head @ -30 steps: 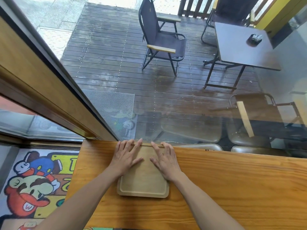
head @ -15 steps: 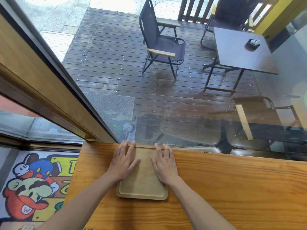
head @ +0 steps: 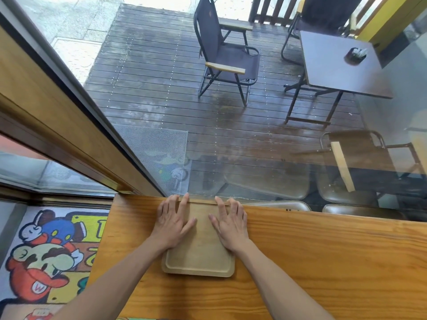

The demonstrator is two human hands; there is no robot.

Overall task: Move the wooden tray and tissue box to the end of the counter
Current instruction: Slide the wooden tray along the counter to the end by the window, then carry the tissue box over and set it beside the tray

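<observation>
The pale rectangular wooden tray (head: 199, 255) lies on the orange-brown wooden counter (head: 323, 262), its 12 o'clock corners hidden under the left hand (head: 172, 221) and right hand (head: 230, 224), both flat, fingers spread, gripping nothing.

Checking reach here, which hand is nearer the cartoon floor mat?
Left. The left hand lies flat on the wooden tray's left side, toward the cartoon mat; the right hand lies on its right side, farther away.
</observation>
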